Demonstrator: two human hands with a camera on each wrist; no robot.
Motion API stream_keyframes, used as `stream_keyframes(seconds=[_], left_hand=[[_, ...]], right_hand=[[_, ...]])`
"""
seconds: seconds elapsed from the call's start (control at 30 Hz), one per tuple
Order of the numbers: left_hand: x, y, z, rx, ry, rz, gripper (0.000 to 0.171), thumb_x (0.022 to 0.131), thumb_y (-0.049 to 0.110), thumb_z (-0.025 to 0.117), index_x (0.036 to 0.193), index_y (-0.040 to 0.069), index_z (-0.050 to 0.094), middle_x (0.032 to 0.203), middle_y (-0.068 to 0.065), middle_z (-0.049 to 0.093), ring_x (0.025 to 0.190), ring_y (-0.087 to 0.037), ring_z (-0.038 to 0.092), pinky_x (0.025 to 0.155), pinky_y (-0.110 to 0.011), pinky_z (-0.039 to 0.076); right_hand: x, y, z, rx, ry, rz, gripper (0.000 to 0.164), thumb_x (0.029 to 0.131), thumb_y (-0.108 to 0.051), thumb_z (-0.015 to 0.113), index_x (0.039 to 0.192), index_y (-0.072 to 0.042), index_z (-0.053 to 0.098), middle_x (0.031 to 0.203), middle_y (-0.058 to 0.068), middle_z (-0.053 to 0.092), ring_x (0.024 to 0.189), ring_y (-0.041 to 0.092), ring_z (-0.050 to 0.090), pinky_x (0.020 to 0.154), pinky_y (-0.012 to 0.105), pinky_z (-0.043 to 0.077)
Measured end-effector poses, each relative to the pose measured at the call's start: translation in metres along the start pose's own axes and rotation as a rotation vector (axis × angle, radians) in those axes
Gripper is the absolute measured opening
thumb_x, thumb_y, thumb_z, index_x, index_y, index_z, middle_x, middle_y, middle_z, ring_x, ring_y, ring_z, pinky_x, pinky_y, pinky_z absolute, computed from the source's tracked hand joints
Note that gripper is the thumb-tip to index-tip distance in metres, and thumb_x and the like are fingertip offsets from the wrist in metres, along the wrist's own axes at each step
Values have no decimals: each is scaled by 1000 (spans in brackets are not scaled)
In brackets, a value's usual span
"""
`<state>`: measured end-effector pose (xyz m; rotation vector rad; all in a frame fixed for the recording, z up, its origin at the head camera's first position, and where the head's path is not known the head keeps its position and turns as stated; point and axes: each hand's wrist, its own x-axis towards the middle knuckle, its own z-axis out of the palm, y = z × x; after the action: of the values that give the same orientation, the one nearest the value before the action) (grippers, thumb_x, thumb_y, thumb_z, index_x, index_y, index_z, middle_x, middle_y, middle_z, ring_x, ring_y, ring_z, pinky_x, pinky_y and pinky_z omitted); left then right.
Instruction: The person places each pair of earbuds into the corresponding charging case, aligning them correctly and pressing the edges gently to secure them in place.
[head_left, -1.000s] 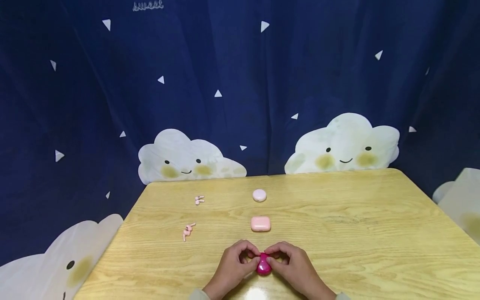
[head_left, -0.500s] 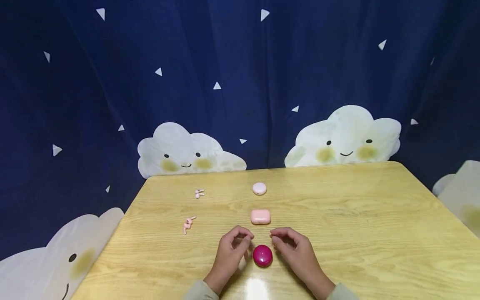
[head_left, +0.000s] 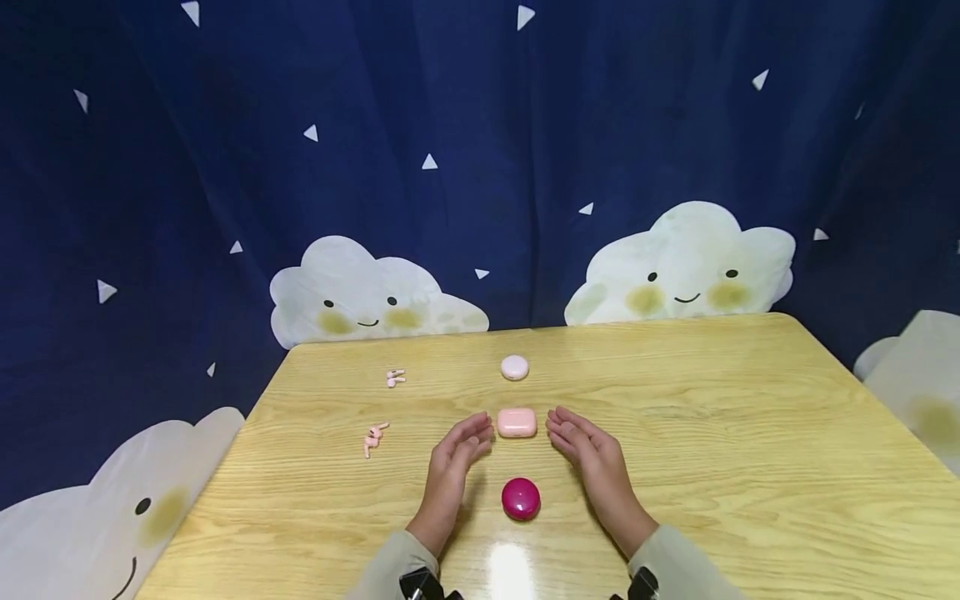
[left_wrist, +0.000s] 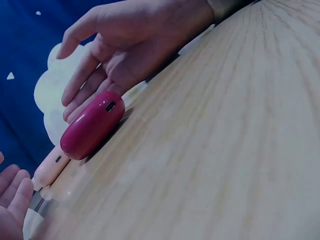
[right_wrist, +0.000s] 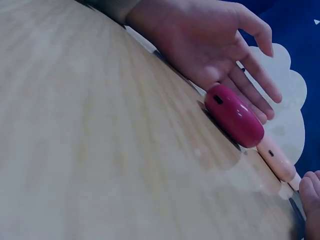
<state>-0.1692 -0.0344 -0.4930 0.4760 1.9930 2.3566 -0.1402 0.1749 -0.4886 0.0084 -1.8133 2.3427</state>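
Note:
A glossy magenta round earbud case [head_left: 521, 498] lies on the table between my forearms, its charging port visible in both wrist views. Farther forward sits a pink rectangular earbud case [head_left: 517, 422], flanked by my two hands. My left hand [head_left: 453, 454] is just left of the pink case, fingers extended and slightly bent, holding nothing. On the other side, my right hand [head_left: 594, 457] has its fingers straight and pointing forward, a small gap from the case. Behind stands a pale round case [head_left: 514, 367]. The cases all look closed.
Two pink earbuds [head_left: 373, 438] lie on the left of the wooden table [head_left: 712, 433]. Beyond them are two paler earbuds [head_left: 395, 378]. A dark blue curtain [head_left: 420, 83] with cloud prints hangs behind the table's far edge.
Both hands first pinched the magenta case, which looked narrower, tilted up. It now lies flat, released. The hands have moved apart and forward to either side of the pink case.

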Motion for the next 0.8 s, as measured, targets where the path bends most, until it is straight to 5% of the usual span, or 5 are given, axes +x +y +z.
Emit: stream_keyframes(seconds=[0.37,0.57,0.8], left_hand=[[17,-5,0,-4,34,12,39,100,11,38,133,-7,50,136,-30,48,127,-34,49,106,-39,39],[30,-7,2,6,33,36,39,102,13,39,132,-9,50,134,-29,50,125,-36,50,106,-40,40],[32,-8,4,70,75,4,35,100,4,37,126,-12,54,125,-29,56,118,-39,54,100,-41,45]], right_hand=[[19,3,6,176,30,32,49,104,-21,42,135,17,40,139,35,41,128,42,44,102,38,42],[32,6,7,132,31,2,48,103,-21,44,134,15,43,137,33,45,126,39,47,100,36,44],[31,7,7,37,53,69,39,99,-10,47,132,12,49,134,27,52,121,30,55,95,32,48]])
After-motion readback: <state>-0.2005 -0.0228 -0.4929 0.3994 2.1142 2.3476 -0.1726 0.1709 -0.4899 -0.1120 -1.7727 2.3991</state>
